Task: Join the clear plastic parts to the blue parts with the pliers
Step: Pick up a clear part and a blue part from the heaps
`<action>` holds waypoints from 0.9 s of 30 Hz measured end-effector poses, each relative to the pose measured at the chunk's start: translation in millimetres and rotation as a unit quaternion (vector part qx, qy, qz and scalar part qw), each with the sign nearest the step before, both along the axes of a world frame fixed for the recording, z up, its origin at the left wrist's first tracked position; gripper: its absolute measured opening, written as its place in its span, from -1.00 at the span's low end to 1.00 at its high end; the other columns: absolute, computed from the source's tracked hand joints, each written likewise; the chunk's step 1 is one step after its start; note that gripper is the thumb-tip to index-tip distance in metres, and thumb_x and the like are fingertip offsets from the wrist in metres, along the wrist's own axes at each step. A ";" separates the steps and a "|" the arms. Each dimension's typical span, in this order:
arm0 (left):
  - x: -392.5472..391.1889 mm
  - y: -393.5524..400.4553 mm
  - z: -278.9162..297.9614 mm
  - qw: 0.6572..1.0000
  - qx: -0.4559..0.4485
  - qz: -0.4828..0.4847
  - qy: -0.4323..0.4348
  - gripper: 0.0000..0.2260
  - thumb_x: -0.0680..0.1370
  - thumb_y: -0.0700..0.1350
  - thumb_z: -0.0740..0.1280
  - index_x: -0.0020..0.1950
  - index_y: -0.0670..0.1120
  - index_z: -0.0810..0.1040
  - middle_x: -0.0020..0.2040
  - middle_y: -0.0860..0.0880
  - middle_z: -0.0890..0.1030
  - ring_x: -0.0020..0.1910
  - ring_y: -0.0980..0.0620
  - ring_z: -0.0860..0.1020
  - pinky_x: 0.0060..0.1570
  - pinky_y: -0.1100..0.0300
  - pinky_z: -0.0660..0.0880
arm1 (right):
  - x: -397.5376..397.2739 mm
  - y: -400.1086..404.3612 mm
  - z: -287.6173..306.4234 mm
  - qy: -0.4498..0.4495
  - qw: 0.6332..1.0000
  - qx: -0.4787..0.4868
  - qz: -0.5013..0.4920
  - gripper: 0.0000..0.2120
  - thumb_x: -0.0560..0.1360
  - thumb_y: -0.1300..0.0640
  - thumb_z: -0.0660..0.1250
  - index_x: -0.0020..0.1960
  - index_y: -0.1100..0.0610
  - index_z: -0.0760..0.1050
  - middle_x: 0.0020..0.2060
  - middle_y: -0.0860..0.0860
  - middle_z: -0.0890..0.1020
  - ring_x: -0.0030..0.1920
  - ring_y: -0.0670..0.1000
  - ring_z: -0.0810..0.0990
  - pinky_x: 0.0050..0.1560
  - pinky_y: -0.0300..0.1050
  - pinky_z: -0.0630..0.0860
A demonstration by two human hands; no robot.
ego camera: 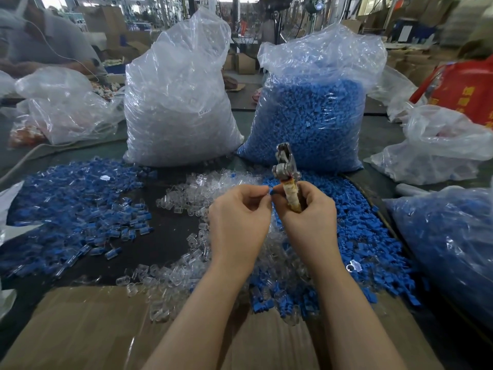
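steel pliers (pixel 286 169) clutched in right hand (pixel 306 209); left hand (pixel 237 209) pinching small blue part (pixel 272 192).

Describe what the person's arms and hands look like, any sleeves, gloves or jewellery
Both forearms are bare all the way to the bottom edge of the picture, with no sleeve in view. The left hand and the right hand wear no gloves. No ring, watch or bracelet shows on either wrist or on the fingers that can be seen. The fingernails that show look short; I cannot tell more.
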State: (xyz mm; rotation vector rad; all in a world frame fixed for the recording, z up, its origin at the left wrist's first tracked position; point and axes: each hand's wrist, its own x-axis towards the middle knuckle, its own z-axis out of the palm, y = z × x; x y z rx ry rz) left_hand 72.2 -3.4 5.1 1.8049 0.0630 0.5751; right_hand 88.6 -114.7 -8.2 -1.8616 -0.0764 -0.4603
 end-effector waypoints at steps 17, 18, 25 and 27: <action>6.5 11.5 2.3 0.980 -0.194 -0.045 0.016 -0.88 0.49 -0.32 0.45 -0.12 -0.10 0.64 -0.24 -0.04 0.72 -0.23 0.06 0.71 -0.24 0.35 0.57 | 1.9 -25.3 9.1 0.059 0.991 -0.054 0.109 -0.88 0.50 0.19 0.40 -0.09 -0.03 0.59 -0.23 -0.07 0.66 -0.19 0.01 0.62 -0.15 0.00 0.59; 6.6 11.8 3.3 0.978 -0.202 -0.049 0.013 -0.88 0.49 -0.33 0.45 -0.11 -0.11 0.64 -0.24 -0.04 0.72 -0.24 0.06 0.71 -0.24 0.36 0.56 | 1.2 -26.6 9.5 0.066 0.989 -0.068 0.117 -0.90 0.50 0.19 0.39 -0.09 -0.01 0.59 -0.23 -0.02 0.66 -0.17 0.07 0.61 -0.11 0.09 0.58; 5.5 12.5 5.1 0.975 -0.212 -0.067 -0.017 -0.87 0.50 -0.35 0.42 -0.12 -0.12 0.63 -0.29 0.03 0.71 -0.28 0.12 0.69 -0.24 0.38 0.55 | 0.2 -27.8 9.0 0.100 0.974 -0.124 0.164 -0.92 0.50 0.20 0.39 -0.04 0.05 0.56 -0.26 -0.18 0.62 -0.20 -0.09 0.60 -0.07 0.02 0.57; 5.5 13.0 5.3 0.974 -0.212 -0.073 -0.023 -0.87 0.50 -0.35 0.42 -0.11 -0.13 0.63 -0.28 0.02 0.71 -0.28 0.12 0.68 -0.23 0.38 0.55 | 0.0 -27.7 9.0 0.104 0.972 -0.127 0.166 -0.91 0.50 0.21 0.39 -0.03 0.04 0.56 -0.24 -0.17 0.62 -0.17 -0.06 0.60 -0.05 0.04 0.57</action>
